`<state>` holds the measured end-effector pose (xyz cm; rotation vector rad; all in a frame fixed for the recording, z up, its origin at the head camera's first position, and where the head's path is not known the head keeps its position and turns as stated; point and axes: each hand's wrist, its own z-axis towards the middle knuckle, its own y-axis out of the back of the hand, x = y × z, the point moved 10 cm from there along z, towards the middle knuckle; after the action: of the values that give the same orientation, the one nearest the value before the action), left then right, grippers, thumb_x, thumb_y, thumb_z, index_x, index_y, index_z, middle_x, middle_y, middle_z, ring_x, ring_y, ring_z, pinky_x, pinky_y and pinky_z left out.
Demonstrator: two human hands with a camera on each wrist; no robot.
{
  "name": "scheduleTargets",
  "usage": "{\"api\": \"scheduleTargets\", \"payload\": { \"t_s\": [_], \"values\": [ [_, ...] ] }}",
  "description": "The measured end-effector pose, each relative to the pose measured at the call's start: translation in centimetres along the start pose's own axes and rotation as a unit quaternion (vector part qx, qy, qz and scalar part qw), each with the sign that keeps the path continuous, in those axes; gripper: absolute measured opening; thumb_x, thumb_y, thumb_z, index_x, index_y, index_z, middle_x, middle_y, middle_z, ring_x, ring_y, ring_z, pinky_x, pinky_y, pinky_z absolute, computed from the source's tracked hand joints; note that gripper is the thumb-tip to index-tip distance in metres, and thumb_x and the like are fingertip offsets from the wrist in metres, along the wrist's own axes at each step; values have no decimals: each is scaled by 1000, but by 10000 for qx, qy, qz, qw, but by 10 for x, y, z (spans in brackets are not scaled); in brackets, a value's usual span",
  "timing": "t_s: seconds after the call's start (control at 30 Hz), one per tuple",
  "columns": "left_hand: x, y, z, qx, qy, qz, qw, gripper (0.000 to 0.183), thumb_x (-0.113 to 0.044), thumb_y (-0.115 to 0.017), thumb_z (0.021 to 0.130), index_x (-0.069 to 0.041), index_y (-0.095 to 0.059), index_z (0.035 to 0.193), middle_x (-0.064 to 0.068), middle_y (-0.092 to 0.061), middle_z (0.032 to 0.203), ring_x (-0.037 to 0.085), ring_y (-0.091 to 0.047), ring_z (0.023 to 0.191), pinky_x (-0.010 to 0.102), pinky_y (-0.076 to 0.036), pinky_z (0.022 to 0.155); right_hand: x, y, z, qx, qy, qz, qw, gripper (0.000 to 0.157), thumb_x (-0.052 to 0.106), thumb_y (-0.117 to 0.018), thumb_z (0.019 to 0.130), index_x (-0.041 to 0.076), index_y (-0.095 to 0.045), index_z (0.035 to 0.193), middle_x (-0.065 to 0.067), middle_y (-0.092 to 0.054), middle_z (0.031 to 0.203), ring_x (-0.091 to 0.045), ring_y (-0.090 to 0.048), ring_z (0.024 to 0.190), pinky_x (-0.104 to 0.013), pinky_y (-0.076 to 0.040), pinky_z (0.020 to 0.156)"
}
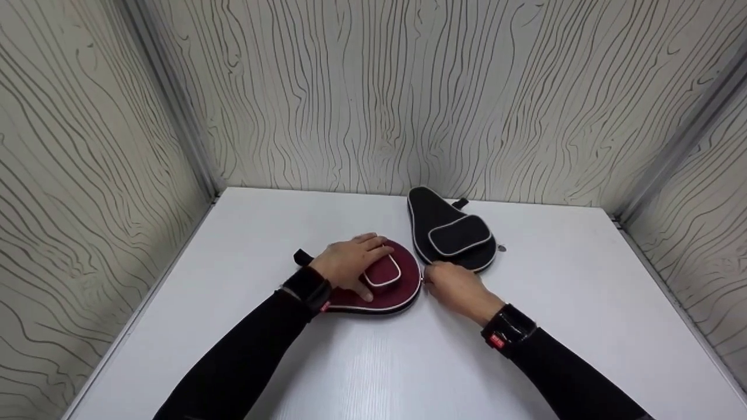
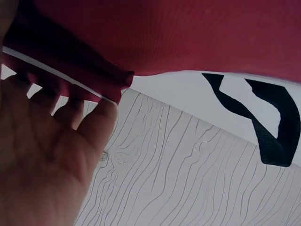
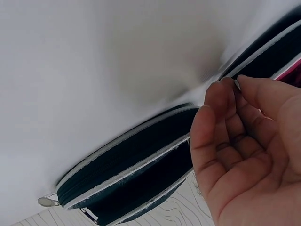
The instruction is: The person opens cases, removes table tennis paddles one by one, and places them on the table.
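A dark red table tennis bat case (image 1: 408, 265) with white piping and a raised pocket (image 1: 385, 273) lies flat on the white table. My left hand (image 1: 350, 262) rests on it, thumb and extended fingers spread over the pocket; the left wrist view shows the fingers (image 2: 101, 117) lying at the pocket's piped edge. At the case's right rounded end, my right hand (image 1: 458, 289) pinches the small metal zipper pull (image 1: 422, 279) between thumb and forefinger, mostly hidden by the fingertips. A similar black bat case (image 1: 429, 224) lies just beyond the right hand.
The black case's zipper pull (image 1: 502, 248) sticks out at its right. A black strap loop (image 2: 287, 127) extends from the red case's far left side. Wood-grain patterned panels (image 1: 373, 99) enclose the table (image 1: 362, 373) at the back and both sides.
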<state>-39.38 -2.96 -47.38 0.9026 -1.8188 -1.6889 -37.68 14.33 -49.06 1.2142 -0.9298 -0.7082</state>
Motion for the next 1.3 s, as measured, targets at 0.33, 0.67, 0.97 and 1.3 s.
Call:
{"api": "scheduleTargets", "payload": {
  "t_s": [0.33,0.67,0.97,1.3],
  "values": [
    [12,3,5,-37,606,316,9977,112,-58,-98,94,-17,-42,182,12,-44,189,34,-39,179,59,-61,127,16,-2,1,-85,251,29,9996,5,5,-87,102,7,-84,98,-12,-82,100,-38,-85,98,-57,-71,85],
    [17,5,10,-140,857,484,9950,112,-64,-95,95,-14,-44,182,13,-46,188,34,-41,178,51,-55,134,33,-6,2,-215,546,-35,9983,9,4,-85,102,11,-85,96,-7,-82,96,-30,-82,94,-51,-69,82],
    [17,6,10,-197,915,531,9942,114,-65,-95,94,-14,-44,181,15,-46,188,35,-41,178,53,-57,133,52,-13,0,-140,787,-13,9968,8,7,-87,102,9,-82,96,-6,-80,94,-29,-81,89,-48,-67,76],
    [15,8,7,-353,897,603,9935,114,-65,-97,92,-12,-47,180,15,-49,185,35,-44,176,51,-55,135,72,-18,-2,-160,1049,-29,9943,7,8,-85,103,7,-82,98,-8,-81,95,-30,-82,88,-46,-68,74]
  ]
}}
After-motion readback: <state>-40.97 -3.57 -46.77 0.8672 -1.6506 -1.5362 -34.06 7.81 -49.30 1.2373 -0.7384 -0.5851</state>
